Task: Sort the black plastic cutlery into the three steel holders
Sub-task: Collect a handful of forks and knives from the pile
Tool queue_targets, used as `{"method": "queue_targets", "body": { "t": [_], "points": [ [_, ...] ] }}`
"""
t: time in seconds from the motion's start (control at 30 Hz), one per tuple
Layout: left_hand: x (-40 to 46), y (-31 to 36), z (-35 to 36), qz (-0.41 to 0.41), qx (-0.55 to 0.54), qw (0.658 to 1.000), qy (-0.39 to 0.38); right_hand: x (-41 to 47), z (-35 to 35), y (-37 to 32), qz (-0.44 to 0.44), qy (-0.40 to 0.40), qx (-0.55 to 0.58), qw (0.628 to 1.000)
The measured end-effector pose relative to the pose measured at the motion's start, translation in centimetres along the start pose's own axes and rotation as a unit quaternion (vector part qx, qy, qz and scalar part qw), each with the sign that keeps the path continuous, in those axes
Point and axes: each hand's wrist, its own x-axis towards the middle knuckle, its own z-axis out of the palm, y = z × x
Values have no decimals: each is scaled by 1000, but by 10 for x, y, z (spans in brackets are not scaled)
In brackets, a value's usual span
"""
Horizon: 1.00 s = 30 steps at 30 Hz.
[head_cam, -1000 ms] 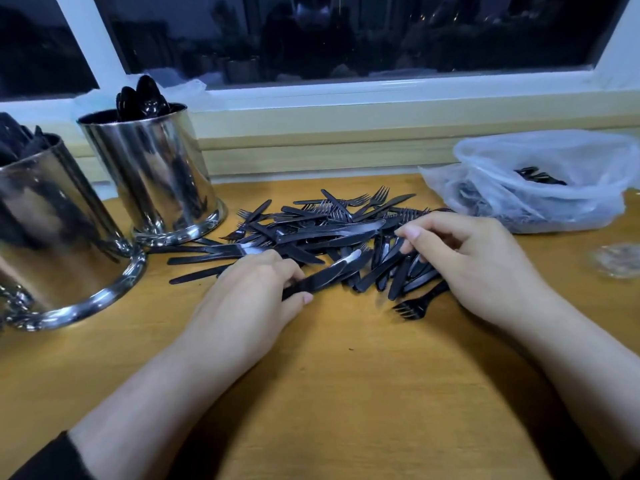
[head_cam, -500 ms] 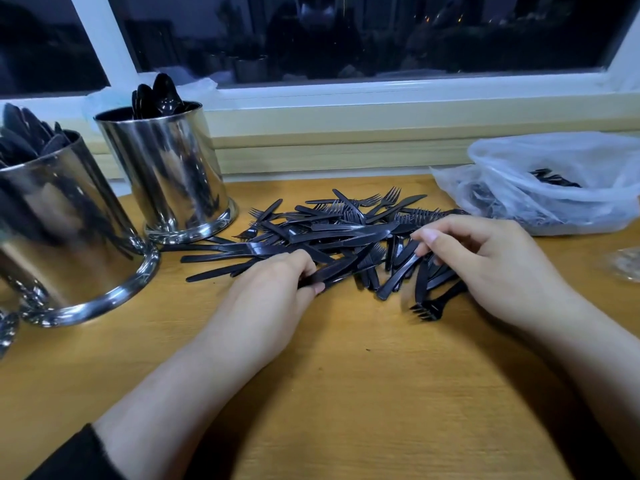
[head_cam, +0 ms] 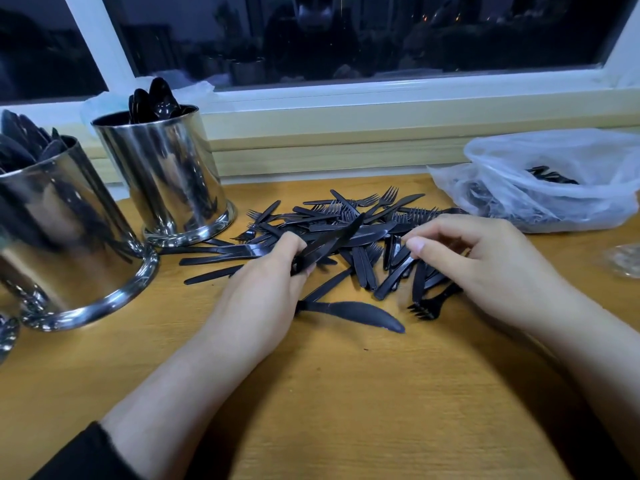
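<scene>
The left hand [head_cam: 263,292] has its fingers clenched round a black plastic knife [head_cam: 329,242], lifted at a slant above the heap of black plastic cutlery [head_cam: 346,223] on the wooden table [head_cam: 346,393]. The right hand [head_cam: 485,261] reaches into the heap's right side, fingers curled; whether they grasp a piece I cannot tell. A second black knife [head_cam: 353,313] lies flat nearer the person. Two shiny steel cylinder holders stand left (both partly filled): one [head_cam: 166,181] with spoons, another [head_cam: 65,237] nearer. A translucent plastic bag [head_cam: 554,181] sits far right.
</scene>
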Motion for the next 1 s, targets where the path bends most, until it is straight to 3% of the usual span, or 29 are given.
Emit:
{"method": "queue_targets", "body": {
  "t": [0.13,0.3,0.43,0.6,0.8,1.0],
  "points": [
    [1,0,0,0,-3,1000,18,-5,6,-22,-74,-80,-7,994],
    [1,-1,-1,-2,-5,999,36,-11,24,-37,-69,-138,-29,988],
    [0,-2,-1,6,-25,999,38,-11,23,-40,-48,-111,-41,992],
    [-2,-3,2,47,-117,992,1,-11,24,-42,2,-33,83,996],
    [-8,3,-2,74,-217,973,-29,-7,28,-35,45,38,220,974],
    [-13,10,-2,108,-223,967,-61,-7,31,-39,37,60,251,965]
  ]
}}
